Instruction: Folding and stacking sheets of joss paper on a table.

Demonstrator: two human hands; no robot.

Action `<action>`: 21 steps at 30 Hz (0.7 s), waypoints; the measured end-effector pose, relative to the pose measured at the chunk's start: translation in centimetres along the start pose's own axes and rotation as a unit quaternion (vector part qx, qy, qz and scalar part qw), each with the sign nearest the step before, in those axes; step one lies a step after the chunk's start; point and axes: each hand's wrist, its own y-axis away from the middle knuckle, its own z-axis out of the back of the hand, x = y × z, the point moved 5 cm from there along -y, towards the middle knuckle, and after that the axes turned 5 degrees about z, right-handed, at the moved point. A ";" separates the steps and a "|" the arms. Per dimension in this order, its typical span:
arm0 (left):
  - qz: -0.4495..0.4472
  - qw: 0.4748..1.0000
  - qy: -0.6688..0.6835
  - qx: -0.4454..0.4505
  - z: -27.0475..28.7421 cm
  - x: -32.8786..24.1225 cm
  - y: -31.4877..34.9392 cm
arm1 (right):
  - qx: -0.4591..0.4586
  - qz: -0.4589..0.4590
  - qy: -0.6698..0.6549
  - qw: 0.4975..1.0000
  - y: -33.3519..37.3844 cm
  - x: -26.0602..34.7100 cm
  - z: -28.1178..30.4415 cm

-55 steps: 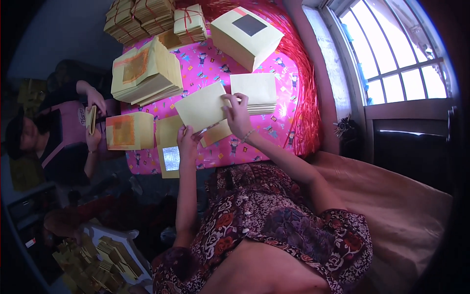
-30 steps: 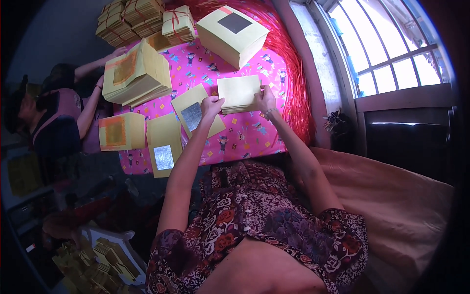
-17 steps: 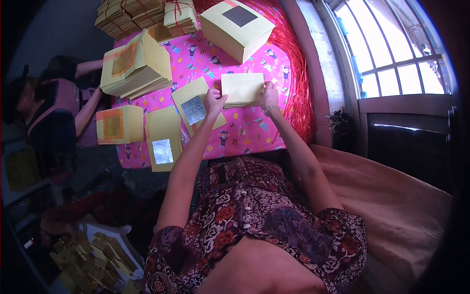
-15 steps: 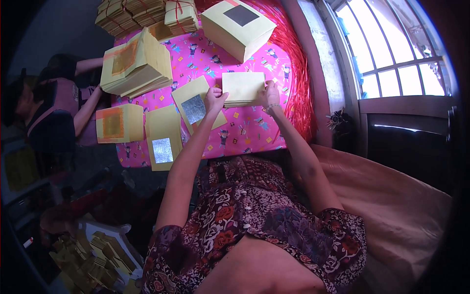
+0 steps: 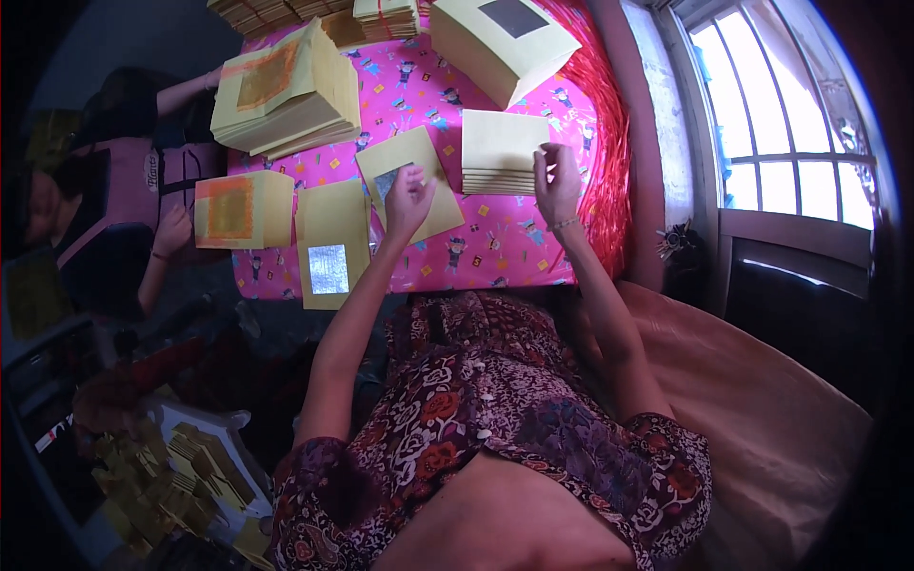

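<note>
My left hand (image 5: 409, 198), its fingers loosely bent and apart with nothing in them, is over a yellow paper sheet (image 5: 436, 209) and partly covers that sheet's silver square. My right hand (image 5: 560, 186) is at the right edge of a small pile of folded yellow papers (image 5: 503, 143), fingers half bent and slightly apart; whether they touch the pile is unclear. The pile's folded edges face me. To the left, another yellow sheet (image 5: 331, 214) with a silver square lies at the table's near edge.
A pink patterned cloth (image 5: 495, 262) covers the table. Farther off stand a tall paper block (image 5: 466, 43) with a dark square and a leaning stack (image 5: 333, 100) with an orange print. A smaller stack (image 5: 271, 209) is near a co-worker (image 5: 119, 200) at left. Red strands (image 5: 614, 162) hang along the right edge.
My left hand has left the folded pile and moved to the sheet beside it. My right hand remains by the pile's right edge. The view has shifted slightly.
</note>
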 end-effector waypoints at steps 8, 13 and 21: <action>-0.111 0.944 -0.306 0.047 5.3 4.1 6.9 | 0.347 0.246 0.073 0.902 8.9 1.3 -11.6; -0.136 0.935 -0.321 0.065 5.5 5.4 7.3 | 0.379 0.292 0.152 0.865 10.4 -0.1 -14.9; -0.163 0.948 -0.265 0.072 6.7 5.8 6.8 | 0.375 0.346 0.075 0.857 10.1 -0.9 -14.8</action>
